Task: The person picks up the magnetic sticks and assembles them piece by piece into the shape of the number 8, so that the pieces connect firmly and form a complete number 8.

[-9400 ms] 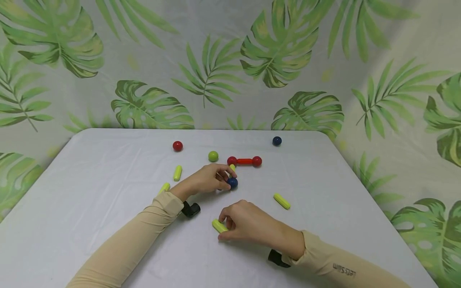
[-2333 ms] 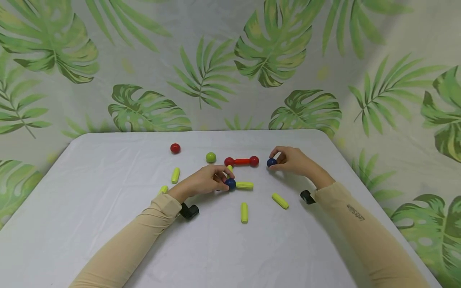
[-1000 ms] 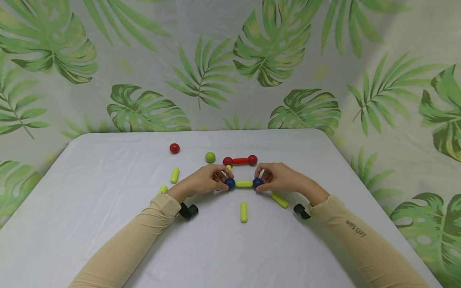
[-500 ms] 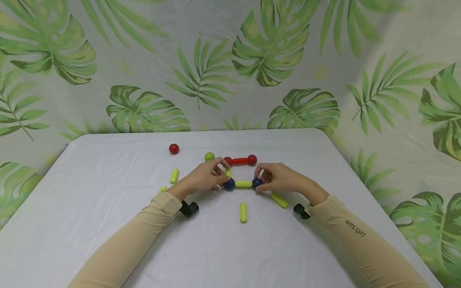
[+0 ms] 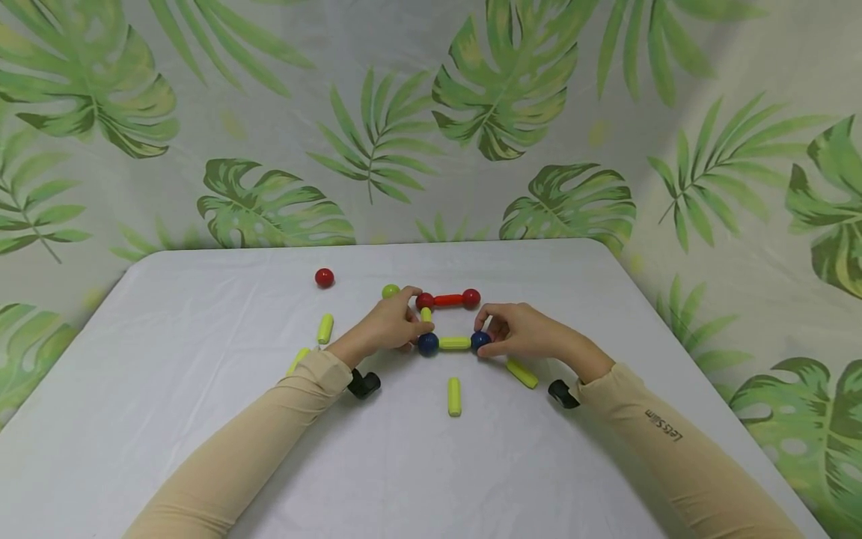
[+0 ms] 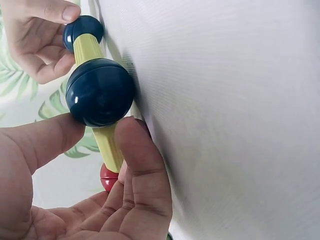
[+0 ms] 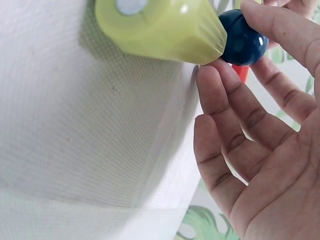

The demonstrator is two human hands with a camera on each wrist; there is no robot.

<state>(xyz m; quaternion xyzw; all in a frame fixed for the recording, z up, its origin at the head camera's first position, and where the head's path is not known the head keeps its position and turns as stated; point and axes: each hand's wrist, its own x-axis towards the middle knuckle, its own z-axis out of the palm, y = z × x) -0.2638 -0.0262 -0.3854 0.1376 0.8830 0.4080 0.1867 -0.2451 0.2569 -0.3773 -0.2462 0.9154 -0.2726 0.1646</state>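
Observation:
My right hand pinches a blue ball between thumb and fingertips. That ball sits at the right end of a horizontal yellow rod; another blue ball is at its left end. From the left blue ball a second yellow rod runs back to a red ball, joined by a red rod to another red ball. My left hand is spread along the second rod, index at the red ball. In the left wrist view its thumb meets the blue ball's side; no firm hold shows.
Loose yellow rods lie at the front, right and left, with another rod by the left sleeve. A green ball and a red ball stand behind on the white table.
My right hand brought the blue ball from the back right to the horizontal rod's free end, then stayed there. My left hand has slid off the left blue ball toward the red ball.

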